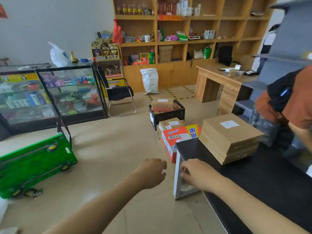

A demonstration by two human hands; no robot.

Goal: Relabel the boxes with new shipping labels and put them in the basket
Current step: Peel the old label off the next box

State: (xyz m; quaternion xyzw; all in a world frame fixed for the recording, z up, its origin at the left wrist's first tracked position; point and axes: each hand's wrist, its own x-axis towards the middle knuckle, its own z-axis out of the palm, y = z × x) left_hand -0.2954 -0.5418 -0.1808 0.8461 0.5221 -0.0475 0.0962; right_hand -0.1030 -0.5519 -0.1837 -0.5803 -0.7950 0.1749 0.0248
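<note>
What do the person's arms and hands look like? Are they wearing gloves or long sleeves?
No gloves and no long sleeves. The left hand and right hand are bare, and both forearms are bare as far as the picture shows. No watch, ring or bracelet shows on either wrist or on the fingers.

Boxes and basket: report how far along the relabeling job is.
Done: at least one labelled box sits in the black basket. In hand: nothing; the left hand hangs free, and the right hand is at the black table's edge. Left: the large box on the table and boxes on the floor remain outside.
</note>
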